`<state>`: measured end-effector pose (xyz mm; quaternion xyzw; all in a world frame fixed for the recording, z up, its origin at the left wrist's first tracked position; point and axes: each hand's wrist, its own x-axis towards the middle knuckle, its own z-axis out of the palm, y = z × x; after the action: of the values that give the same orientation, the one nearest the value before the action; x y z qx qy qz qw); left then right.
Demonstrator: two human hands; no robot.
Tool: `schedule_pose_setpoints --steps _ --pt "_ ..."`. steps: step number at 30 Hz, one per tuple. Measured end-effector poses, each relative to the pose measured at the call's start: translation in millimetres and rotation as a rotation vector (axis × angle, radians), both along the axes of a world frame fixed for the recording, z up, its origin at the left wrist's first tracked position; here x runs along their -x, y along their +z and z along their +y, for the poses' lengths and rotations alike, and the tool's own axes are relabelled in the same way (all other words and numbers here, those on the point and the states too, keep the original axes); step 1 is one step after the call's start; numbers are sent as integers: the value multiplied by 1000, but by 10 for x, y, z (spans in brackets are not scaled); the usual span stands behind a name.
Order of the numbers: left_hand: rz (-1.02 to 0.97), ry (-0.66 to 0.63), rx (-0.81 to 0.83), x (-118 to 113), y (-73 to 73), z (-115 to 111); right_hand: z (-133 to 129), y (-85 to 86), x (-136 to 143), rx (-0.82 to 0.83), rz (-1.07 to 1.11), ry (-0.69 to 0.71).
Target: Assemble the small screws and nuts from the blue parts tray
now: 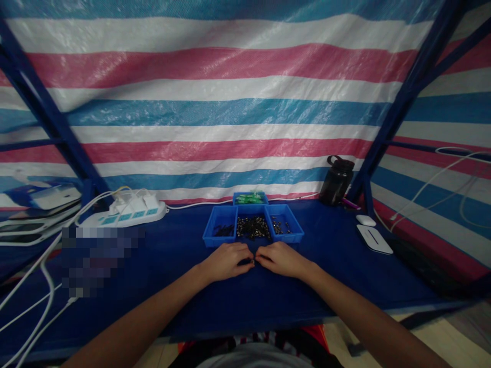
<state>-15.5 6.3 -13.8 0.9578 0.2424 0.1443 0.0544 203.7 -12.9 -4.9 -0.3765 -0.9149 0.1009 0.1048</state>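
My left hand [228,261] and my right hand [282,258] meet fingertip to fingertip just in front of the blue trays. Both are closed in a pinch around something small; a tiny shiny bit shows at the left fingertips, too small to name. Right behind them, the left blue tray [207,232] holds dark thin pieces. Dark and brassy small metal parts [253,228] fill the middle tray. In the right blue tray [293,237] lie several small silvery parts [282,225]. At the back, another blue tray [235,198] holds green pieces [250,198].
A white power strip [134,217] with plugs and cables lies on the blue table [172,301] at left. A black bottle [336,181] stands at the back right. Nearby are a white flat box [375,239] and a small white case [365,220]. Blue posts frame both sides.
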Motion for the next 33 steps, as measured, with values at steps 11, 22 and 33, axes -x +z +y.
schedule_pose_setpoints --steps 11,22,33 --pt "14 -2 -28 3 34 -14 -6 -10 -6 -13 16 15" --pt "-42 -41 -40 15 47 -13 -2 -37 -9 39 112 -3" --pt "-145 -64 -86 9 30 -15 62 -101 -31 366 401 12"
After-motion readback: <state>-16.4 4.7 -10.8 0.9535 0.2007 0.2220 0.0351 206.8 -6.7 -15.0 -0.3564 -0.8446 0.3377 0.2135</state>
